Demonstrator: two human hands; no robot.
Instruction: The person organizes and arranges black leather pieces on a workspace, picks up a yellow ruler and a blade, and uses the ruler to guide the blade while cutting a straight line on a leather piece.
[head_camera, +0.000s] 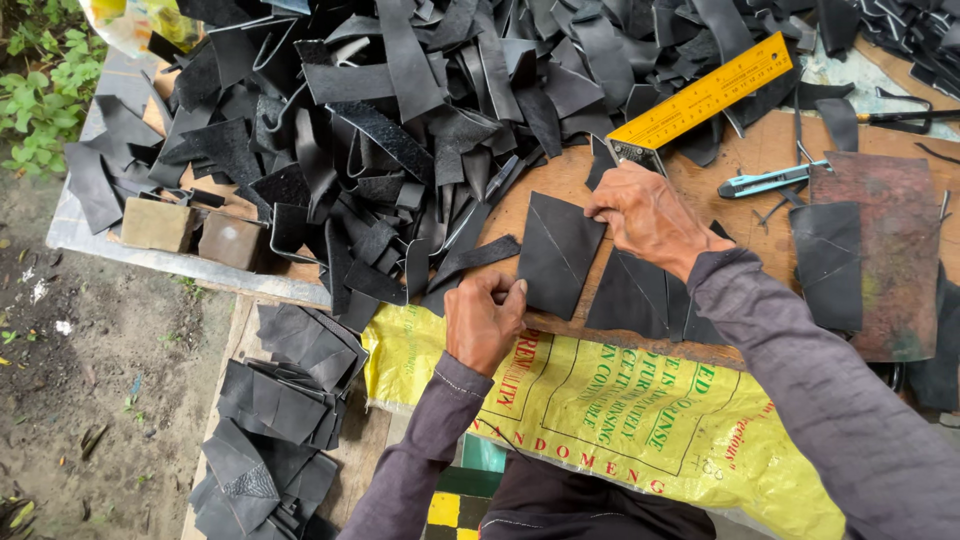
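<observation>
The black rubber sheet (556, 252), a flat four-sided piece scored with pale lines, lies on the wooden workbench (760, 150) right at its near edge, and everything else can be placed from it. The person's left hand (484, 318) pinches its near left edge, thumb and fingers closed on the rubber, while the right hand (645, 215) presses fingertips flat on its upper right corner, holding it down rather than gripping it. Just to the right of the sheet, partly under the right wrist, lies one more dark cut piece (630, 295). Behind the sheet and slightly right, one yellow metal square ruler (705, 95) runs diagonally away, its steel head almost touching the right knuckles. Further right of the sheet I count one blue-handled utility knife (765, 181), then one rusty brown board (895, 255) with another black piece lying against its left side. Left of and behind the sheet a big heap of black rubber offcuts (380, 120) covers the bench, too many to count. At the far left, two small blocks (190, 232) sit side by side. Below the sheet a yellow printed sack (620, 410) hangs over the bench front, and lower left of it one stack of cut rubber pieces (285, 400) rests on a plank.
</observation>
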